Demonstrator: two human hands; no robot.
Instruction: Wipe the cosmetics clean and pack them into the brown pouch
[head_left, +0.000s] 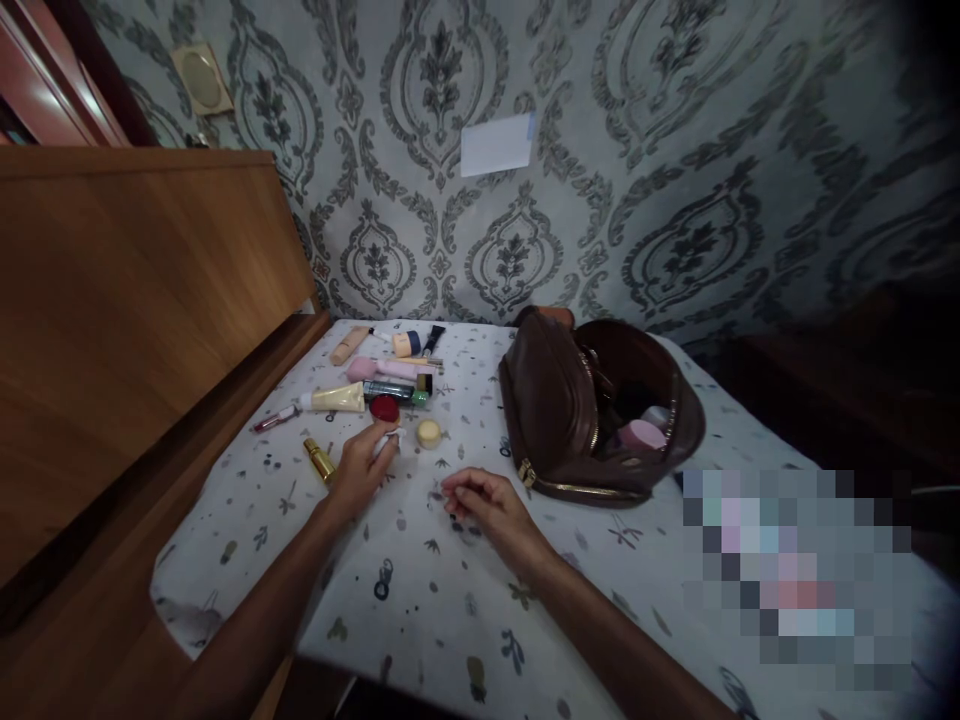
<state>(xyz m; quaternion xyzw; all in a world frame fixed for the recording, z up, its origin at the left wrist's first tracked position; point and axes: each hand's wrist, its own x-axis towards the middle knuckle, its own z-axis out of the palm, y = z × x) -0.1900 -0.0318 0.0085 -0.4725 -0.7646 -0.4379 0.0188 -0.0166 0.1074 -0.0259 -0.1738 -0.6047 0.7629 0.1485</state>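
Observation:
My left hand (365, 462) is closed on a crumpled white tissue (391, 440), held low over the cloth just below a round red item (385, 408). A small pale yellow round container (429, 433) sits to the right of the tissue. A gold tube (320, 462) lies left of this hand. My right hand (484, 500) rests near the cloth, fingers loosely bent and apart, with nothing visible in them. To its upper right stands an unzipped brown bag (546, 400); a pink round item (643, 436) shows inside.
Behind my left hand lie a cream tube (334, 399), a lip gloss tube (275, 419), a dark bottle (391, 391), a pink handled item (386, 369), a beige tube (349, 346) and a blue-lidded jar (406, 344). A wooden cabinet (142, 300) borders the left; the patterned wall (420, 200) stands behind.

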